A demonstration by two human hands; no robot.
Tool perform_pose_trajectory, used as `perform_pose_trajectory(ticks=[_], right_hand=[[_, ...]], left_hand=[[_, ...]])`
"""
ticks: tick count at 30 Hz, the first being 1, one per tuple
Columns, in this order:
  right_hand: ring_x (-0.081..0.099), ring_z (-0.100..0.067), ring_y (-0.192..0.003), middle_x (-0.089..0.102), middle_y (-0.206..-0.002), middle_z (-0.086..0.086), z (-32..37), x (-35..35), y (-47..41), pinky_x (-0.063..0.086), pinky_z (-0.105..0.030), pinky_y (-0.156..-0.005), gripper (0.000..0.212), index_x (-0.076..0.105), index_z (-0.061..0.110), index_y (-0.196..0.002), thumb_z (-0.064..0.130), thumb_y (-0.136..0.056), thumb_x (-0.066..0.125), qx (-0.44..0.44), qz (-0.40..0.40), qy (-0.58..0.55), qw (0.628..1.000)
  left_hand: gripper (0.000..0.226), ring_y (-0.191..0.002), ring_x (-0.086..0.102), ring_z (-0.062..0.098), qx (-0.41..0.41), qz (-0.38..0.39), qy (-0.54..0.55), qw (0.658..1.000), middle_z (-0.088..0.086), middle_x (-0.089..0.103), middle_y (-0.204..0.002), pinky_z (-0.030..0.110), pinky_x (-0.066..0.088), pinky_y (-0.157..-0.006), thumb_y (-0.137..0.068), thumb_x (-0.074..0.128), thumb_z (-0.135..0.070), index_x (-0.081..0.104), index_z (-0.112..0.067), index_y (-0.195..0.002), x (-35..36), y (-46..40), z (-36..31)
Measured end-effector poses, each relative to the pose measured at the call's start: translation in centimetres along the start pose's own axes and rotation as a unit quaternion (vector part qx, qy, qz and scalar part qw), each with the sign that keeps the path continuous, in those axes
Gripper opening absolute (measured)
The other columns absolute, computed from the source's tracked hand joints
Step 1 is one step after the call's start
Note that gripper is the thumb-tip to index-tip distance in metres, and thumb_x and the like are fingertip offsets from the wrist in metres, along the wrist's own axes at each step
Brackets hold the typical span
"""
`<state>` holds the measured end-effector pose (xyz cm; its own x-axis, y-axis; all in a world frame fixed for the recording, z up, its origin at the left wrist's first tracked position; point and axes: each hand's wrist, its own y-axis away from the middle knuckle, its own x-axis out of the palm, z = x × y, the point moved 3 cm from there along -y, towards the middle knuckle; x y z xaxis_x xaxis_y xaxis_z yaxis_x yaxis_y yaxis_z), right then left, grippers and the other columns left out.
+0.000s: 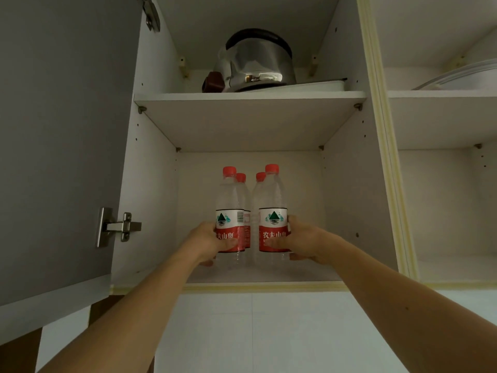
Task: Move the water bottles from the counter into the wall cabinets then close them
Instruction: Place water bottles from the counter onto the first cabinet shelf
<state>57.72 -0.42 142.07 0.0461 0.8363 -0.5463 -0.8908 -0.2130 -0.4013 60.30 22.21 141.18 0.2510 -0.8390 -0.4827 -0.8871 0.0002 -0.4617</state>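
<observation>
While I look up into the open wall cabinet, I see its grey door swung wide to the left and a white lower shelf carrying four water bottles. Two stand in front, two close behind them, all upright near the middle of the shelf.

My left hand wraps the left front bottle at its label, thumb across the front. My right hand grasps the right front bottle the same way. The left rear bottle and right rear bottle show mostly as red caps.

I judge these bottles fairly heavy if they are full, which I cannot confirm. Their thin clear plastic looks smooth and likely to dent under a hard squeeze. The labelled waist seems the best place to hold, since the paper band gives grip and the ribbed wall above flexes.

Each bottle is tall, narrow and transparent, with a red screw cap and a red and white label bearing a green mountain mark.

Above, the upper shelf holds a shiny steel kettle.
</observation>
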Motion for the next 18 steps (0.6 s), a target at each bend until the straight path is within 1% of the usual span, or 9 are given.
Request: perform_pose_trajectory(ticks=[3,6,8,9,11,12,14,16,18], right_hand=[[0.064,-0.013,-0.099,0.067,-0.103,0.008,0.0,0.1,0.6,0.054,-0.029,-0.078,0.027,0.055,0.040,-0.095,0.023,-0.090,0.076,-0.004,0.006,0.017,1.000],[0.062,-0.004,-0.083,0.065,-0.093,0.012,-0.5,-0.3,1.7,0.051,-0.019,-0.073,0.029,0.054,0.037,-0.091,0.022,-0.087,0.079,-0.003,-0.002,0.070,0.998],[0.064,-0.008,-0.091,0.066,-0.100,0.011,-0.5,-0.8,3.1,0.049,-0.021,-0.077,0.041,0.054,0.032,-0.115,0.030,-0.085,0.081,-0.009,-0.043,0.104,0.994],[0.064,-0.015,-0.102,0.066,-0.113,0.004,-0.4,-1.1,4.1,0.047,-0.025,-0.084,0.061,0.048,0.024,-0.137,0.035,-0.085,0.080,-0.010,-0.065,0.136,0.989],[0.059,-0.023,-0.119,0.057,-0.137,-0.007,0.0,-2.0,6.3,0.045,-0.029,-0.090,0.080,0.036,0.016,-0.152,0.038,-0.088,0.077,-0.017,-0.096,0.197,0.976],[0.058,-0.024,-0.119,0.054,-0.142,-0.008,0.2,-2.5,7.6,0.045,-0.030,-0.091,0.077,0.037,0.017,-0.152,0.035,-0.089,0.076,-0.032,-0.110,0.211,0.971],[0.057,-0.022,-0.114,0.051,-0.140,-0.006,0.5,-3.4,10.3,0.045,-0.029,-0.090,0.064,0.045,0.019,-0.147,0.030,-0.091,0.072,-0.080,-0.136,0.243,0.957],[0.056,-0.017,-0.107,0.053,-0.131,-0.001,0.5,-4.2,13.1,0.043,-0.025,-0.087,0.052,0.053,0.020,-0.140,0.027,-0.091,0.068,-0.119,-0.160,0.252,0.947],[0.057,-0.010,-0.100,0.056,-0.118,0.005,0.1,-4.4,15.8,0.042,-0.020,-0.081,0.039,0.060,0.021,-0.130,0.026,-0.092,0.064,-0.150,-0.172,0.236,0.944]], left_hand=[[0.032,-0.087,0.064,0.018,0.010,-0.004,-0.022,1.000,-0.006,0.064,-0.094,0.037,0.058,-0.079,-0.088,0.078,-0.033,0.058,-0.032,-0.113,0.0,0.0,-0.1],[0.039,-0.091,0.064,0.017,0.043,-0.028,-0.088,0.995,-0.001,0.071,-0.107,0.033,0.053,-0.085,-0.089,0.077,-0.032,0.065,-0.023,-0.125,0.2,0.8,-0.2],[0.039,-0.098,0.066,0.020,0.050,-0.069,-0.081,0.993,0.000,0.071,-0.105,0.036,0.053,-0.092,-0.089,0.077,-0.032,0.064,-0.018,-0.123,0.1,1.9,-0.5],[0.035,-0.096,0.065,0.020,0.053,-0.097,-0.074,0.991,-0.004,0.068,-0.097,0.035,0.052,-0.090,-0.089,0.077,-0.032,0.062,-0.018,-0.118,0.0,2.9,-0.9],[0.021,-0.088,0.063,0.018,0.069,-0.143,-0.084,0.984,-0.007,0.064,-0.090,0.033,0.051,-0.082,-0.091,0.075,-0.032,0.060,-0.024,-0.104,-0.2,5.1,-2.3],[0.016,-0.088,0.064,0.020,0.075,-0.152,-0.082,0.982,-0.003,0.067,-0.092,0.034,0.052,-0.081,-0.092,0.073,-0.032,0.060,-0.026,-0.096,-0.1,6.3,-3.1],[0.014,-0.088,0.070,0.026,0.082,-0.135,-0.033,0.987,0.004,0.072,-0.096,0.041,0.059,-0.080,-0.094,0.071,-0.033,0.065,-0.021,-0.095,0.3,9.1,-5.1],[0.019,-0.078,0.071,0.023,0.098,-0.092,0.029,0.991,0.007,0.074,-0.094,0.037,0.061,-0.067,-0.097,0.067,-0.033,0.069,-0.014,-0.101,1.3,12.2,-7.1],[0.021,-0.069,0.068,0.017,0.124,-0.069,0.043,0.989,0.008,0.074,-0.091,0.031,0.056,-0.058,-0.099,0.064,-0.031,0.069,-0.011,-0.103,2.5,15.3,-8.6]])
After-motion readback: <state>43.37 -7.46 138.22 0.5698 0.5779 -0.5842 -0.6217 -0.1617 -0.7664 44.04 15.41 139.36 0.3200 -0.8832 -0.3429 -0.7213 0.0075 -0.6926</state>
